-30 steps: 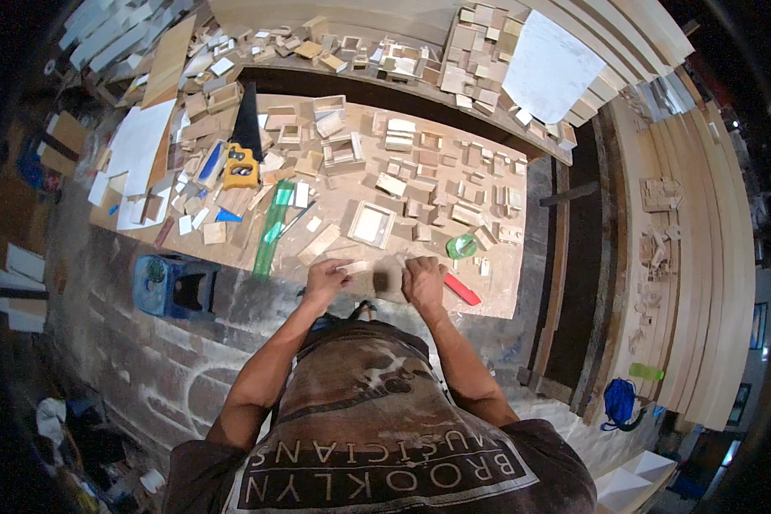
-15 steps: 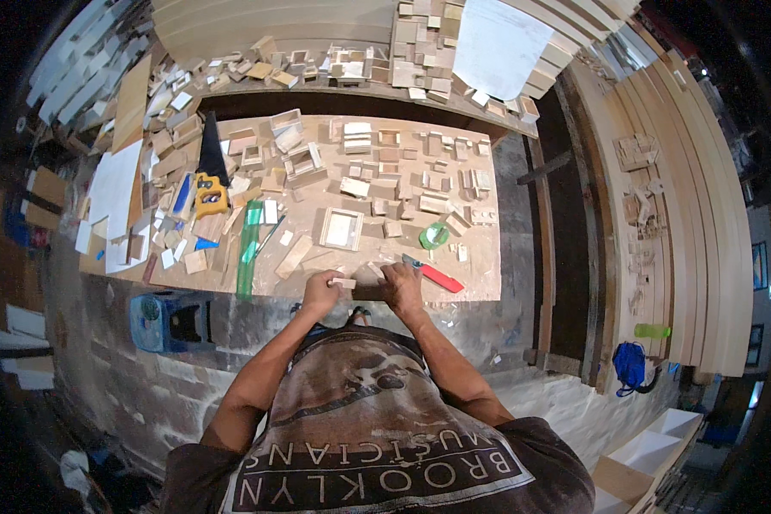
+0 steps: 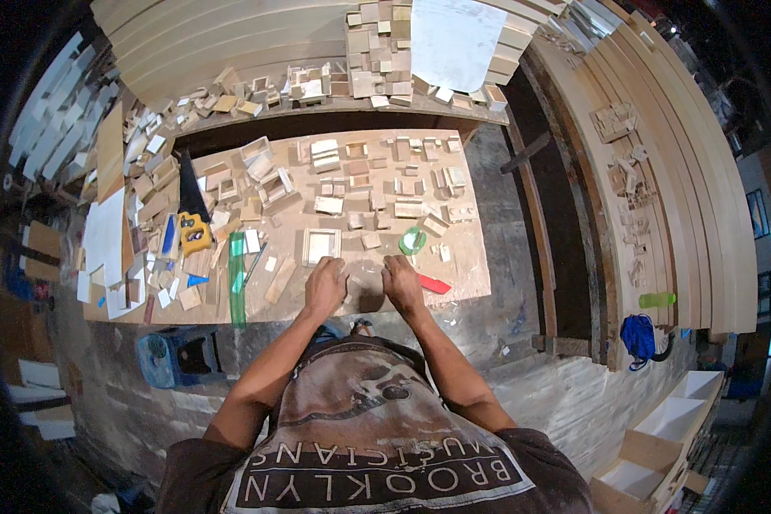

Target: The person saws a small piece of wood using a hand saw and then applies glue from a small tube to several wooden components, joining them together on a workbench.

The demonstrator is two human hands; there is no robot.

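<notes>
Both hands are above the near edge of a plywood worktable [image 3: 480, 272]. My left hand [image 3: 325, 289] has its fingers curled closed, right at the near side of a small framed wooden box [image 3: 321, 244]. Whatever it may hold is hidden. My right hand [image 3: 401, 289], also closed, is beside a red utility knife [image 3: 435, 283] that lies partly behind the fingers. I cannot make out anything in its grip. A roll of green tape [image 3: 413, 241] lies just beyond it. Small wooden blocks and miniature furniture pieces [image 3: 409, 185] stand in loose rows farther back.
At the left lie a yellow-handled saw [image 3: 194, 230], a green ruler [image 3: 236, 283] and scattered offcuts. A long bench [image 3: 612, 248] with small wooden parts runs along the right. A blue plastic stool [image 3: 158, 358] stands below the table's left side. Stacked boards line the back.
My head view has shifted, so the table sits farther left. Both hands have turned with their backs up, and the small wooden piece seen in my left fingers no longer shows.
</notes>
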